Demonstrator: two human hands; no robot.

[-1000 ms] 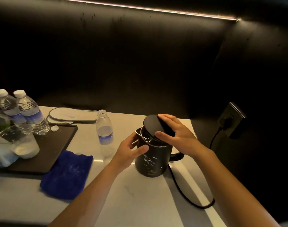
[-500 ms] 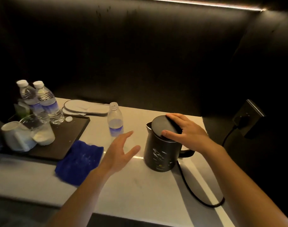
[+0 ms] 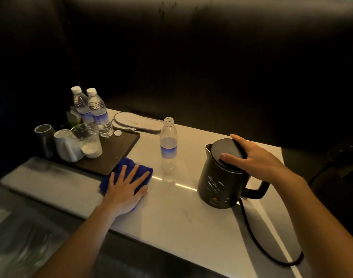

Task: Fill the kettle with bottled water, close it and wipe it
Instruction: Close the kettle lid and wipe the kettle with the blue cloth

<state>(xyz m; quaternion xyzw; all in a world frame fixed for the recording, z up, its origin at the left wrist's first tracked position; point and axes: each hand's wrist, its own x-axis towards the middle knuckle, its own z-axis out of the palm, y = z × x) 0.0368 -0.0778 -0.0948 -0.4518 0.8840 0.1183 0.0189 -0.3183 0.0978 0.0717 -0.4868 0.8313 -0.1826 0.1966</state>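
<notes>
Now the left hand (image 3: 125,184) lies flat, fingers spread, on the blue cloth (image 3: 123,173) at eight o'clock; the right hand (image 3: 254,159) presses the kettle (image 3: 221,183) lid. Dragging that cloth could topple the uncapped bottle (image 3: 168,149) just beside it.

Bare surface (image 3: 171,221) lies open in front, between cloth (image 3: 129,173) and kettle (image 3: 221,183). An uncapped bottle (image 3: 168,151) stands upright in that gap, farther back. The tray (image 3: 119,151), crowded with bottles and cups, blocks the left rear. A cord (image 3: 258,241) trails across the surface right of the kettle.
</notes>
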